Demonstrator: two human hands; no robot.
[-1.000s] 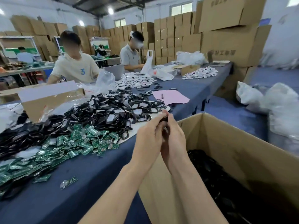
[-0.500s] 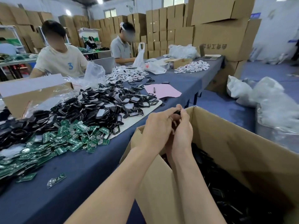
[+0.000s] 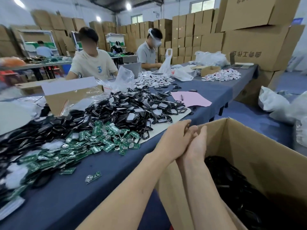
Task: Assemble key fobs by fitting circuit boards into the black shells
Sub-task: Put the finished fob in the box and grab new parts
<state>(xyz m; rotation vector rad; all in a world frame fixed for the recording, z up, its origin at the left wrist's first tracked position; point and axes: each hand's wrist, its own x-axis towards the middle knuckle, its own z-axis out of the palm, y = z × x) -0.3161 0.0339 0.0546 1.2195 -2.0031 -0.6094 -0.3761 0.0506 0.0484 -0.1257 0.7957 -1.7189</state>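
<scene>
Since the brown cardboard box (image 3: pixel 259 156) seemingly collects finished pieces, left hand (image 3: pixel 174 140) and right hand (image 3: pixel 198 145) press together, curled, above its rim, contents hidden. Green circuit boards (image 3: pixel 106 141) and black plastic shells (image 3: pixel 126 112) lie heaped to the left.

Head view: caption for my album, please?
Left hand and right hand meet at the cardboard box rim, beside piled green circuit boards and black shells.

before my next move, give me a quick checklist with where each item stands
1. Left hand and right hand meet at the open brown cardboard box's table-side corner: ok.
2. Anything pinched between the fingers: cannot tell, hidden.
3. Box has room above the black parts inside: ok.
4. Pile of green circuit boards on the blue table: ok.
5. Heap of black plastic shells beside it: ok.
</scene>
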